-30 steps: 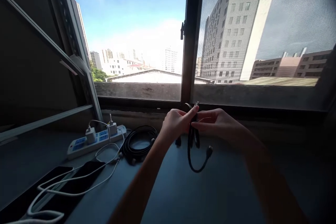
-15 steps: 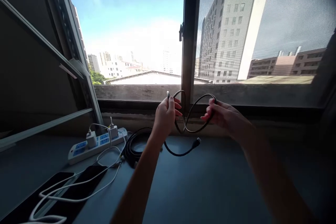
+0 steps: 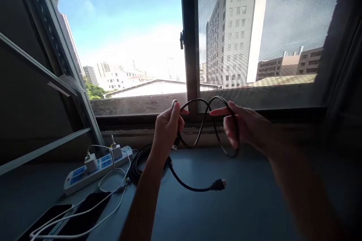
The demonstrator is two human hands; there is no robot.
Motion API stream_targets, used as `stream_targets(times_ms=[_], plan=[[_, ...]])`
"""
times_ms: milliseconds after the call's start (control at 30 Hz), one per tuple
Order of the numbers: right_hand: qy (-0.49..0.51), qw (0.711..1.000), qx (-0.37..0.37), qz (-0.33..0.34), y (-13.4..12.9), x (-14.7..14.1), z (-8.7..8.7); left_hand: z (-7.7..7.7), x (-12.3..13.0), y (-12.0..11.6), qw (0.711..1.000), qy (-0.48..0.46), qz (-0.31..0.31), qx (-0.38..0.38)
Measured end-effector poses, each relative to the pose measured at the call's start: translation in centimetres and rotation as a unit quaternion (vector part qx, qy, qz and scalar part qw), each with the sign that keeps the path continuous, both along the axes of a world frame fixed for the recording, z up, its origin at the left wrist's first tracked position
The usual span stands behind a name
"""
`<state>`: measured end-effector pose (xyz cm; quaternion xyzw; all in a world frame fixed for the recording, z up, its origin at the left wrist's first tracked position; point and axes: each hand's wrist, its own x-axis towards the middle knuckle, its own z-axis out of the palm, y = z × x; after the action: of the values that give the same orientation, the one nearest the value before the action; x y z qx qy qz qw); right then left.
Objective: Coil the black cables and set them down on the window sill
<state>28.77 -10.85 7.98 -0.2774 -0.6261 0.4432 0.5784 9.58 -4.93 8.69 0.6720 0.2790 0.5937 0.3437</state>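
A black HDMI cable (image 3: 195,100) hangs in loops between my two hands, above the desk. My left hand (image 3: 169,122) is closed on one part of it, the thumb pressed on top. My right hand (image 3: 246,126) has a loop of the cable over its fingers, the thumb against it and the index finger stretched left. Below, an HDMI plug (image 3: 218,184) on a black cable end points right over the desk. A second small connector (image 3: 175,144) shows just under my left hand; which cable it belongs to I cannot tell.
On the blue-grey desk (image 3: 192,214) a coil of black cable (image 3: 137,165) lies partly behind my left forearm. Left of it are a white power strip (image 3: 97,169) with two chargers, white cords (image 3: 85,211) and two dark phone-like slabs (image 3: 85,214). A window frame (image 3: 190,45) stands behind.
The cable loops between my hands have widened, and my right index finger now reaches left. The view has shifted, so the hanging plug appears lower and closer.
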Motion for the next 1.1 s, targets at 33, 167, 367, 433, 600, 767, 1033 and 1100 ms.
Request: stream_targets(times_ms=[33, 167, 367, 433, 600, 767, 1033, 1100], plan=[[-0.022, 1.000, -0.002, 0.022, 0.3, -0.6, -0.2, -0.1, 0.4, -0.2, 1.000, 0.006, -0.011, 0.006], [-0.117, 0.989, 0.029, -0.083, 2.2, -1.3, -1.3, -0.8, 1.5, 0.1, 0.999, 0.025, -0.018, 0.040], [-0.155, 0.860, 0.251, -0.417, 2.5, 0.4, -1.3, -0.6, 0.5, 0.7, 0.999, 0.022, -0.041, -0.002], [-0.166, 0.852, 0.292, -0.402, 2.0, 0.6, -0.8, -0.2, 0.2, 0.3, 0.998, 0.030, -0.039, -0.028], [-0.208, 0.928, 0.262, -0.167, 1.0, -0.2, -0.3, 0.3, 0.1, -0.5, 0.996, -0.010, -0.041, -0.075], [-0.166, 0.930, 0.278, -0.172, 0.8, -1.3, -0.5, 0.0, 0.4, -0.7, 0.990, 0.012, -0.075, -0.119], [-0.167, 0.898, 0.287, -0.287, 1.3, -1.7, -1.0, 0.1, 0.4, -1.8, 0.982, 0.160, -0.090, -0.051], [-0.152, 0.889, 0.301, -0.310, 1.5, -1.7, -1.0, 0.1, 0.2, -1.7, 0.980, 0.170, -0.089, -0.047]])
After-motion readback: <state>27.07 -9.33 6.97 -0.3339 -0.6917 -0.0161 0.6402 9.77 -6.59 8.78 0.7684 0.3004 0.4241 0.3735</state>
